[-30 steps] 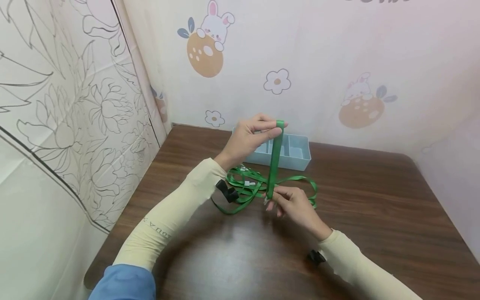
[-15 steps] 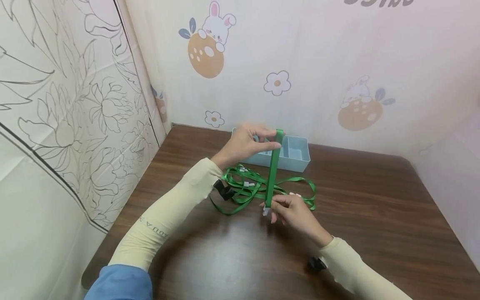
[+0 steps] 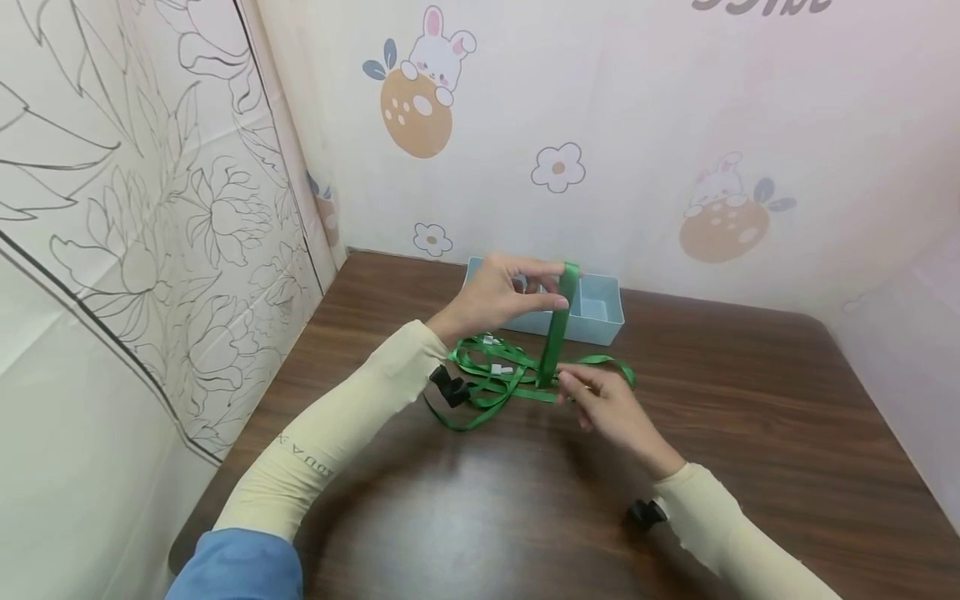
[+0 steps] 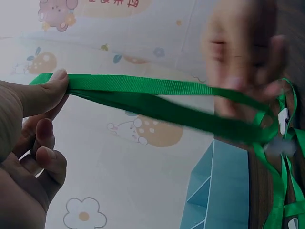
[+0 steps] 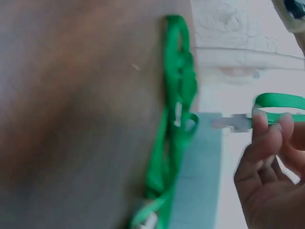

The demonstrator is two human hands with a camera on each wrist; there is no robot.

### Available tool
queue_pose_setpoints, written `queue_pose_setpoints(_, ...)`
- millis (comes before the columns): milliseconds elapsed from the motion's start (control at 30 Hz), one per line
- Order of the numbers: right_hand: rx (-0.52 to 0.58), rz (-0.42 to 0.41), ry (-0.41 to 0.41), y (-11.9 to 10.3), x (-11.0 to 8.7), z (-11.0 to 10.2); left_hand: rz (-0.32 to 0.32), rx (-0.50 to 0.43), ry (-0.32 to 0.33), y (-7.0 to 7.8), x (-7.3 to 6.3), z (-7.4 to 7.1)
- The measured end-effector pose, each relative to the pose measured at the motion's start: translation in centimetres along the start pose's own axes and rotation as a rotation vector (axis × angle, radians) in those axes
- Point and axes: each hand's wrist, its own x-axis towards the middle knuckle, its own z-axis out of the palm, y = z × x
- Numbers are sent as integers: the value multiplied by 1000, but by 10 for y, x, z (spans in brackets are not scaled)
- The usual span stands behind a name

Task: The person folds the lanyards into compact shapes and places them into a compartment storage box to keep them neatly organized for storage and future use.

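My left hand (image 3: 498, 292) pinches the top of a green lanyard (image 3: 557, 337) between thumb and fingers, so that a loop of it hangs down. In the left wrist view the strap (image 4: 138, 84) stretches from those fingers toward a blurred pale clip (image 4: 280, 146). At the lower end my right hand (image 3: 611, 417) has thumb and fingertips together at the strap. The right wrist view shows its fingers (image 5: 279, 138) on the ribbon just above the pale plastic clip (image 5: 239, 123). More green lanyards (image 3: 495, 392) with white clips lie in a loose heap on the table beneath.
Behind the hands a light blue divided box (image 3: 596, 312) stands on the brown wooden table (image 3: 750, 433), close to the patterned wall covering (image 3: 637, 100). A black wrist device (image 3: 450, 386) is on the left wrist, another (image 3: 645, 514) on the right.
The left hand has come down from its earlier height, then shifted slightly right with the lanyard. The right hand dipped, then rose and moved slightly right; the hanging clip no longer shows in the head view.
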Motion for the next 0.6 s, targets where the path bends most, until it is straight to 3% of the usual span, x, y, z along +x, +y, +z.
queue_pose_setpoints(133,-24,-76,97,-15,6,-13,48,29,-9,-2,0,-1)
queue_pose_setpoints(300,-111,-219,162,-31,17,-19,70,41,-16,-2,-1,-2)
queue_pose_setpoints(600,-53,-227,130,-50,20,-23,69,-16,-65,0,-2,0)
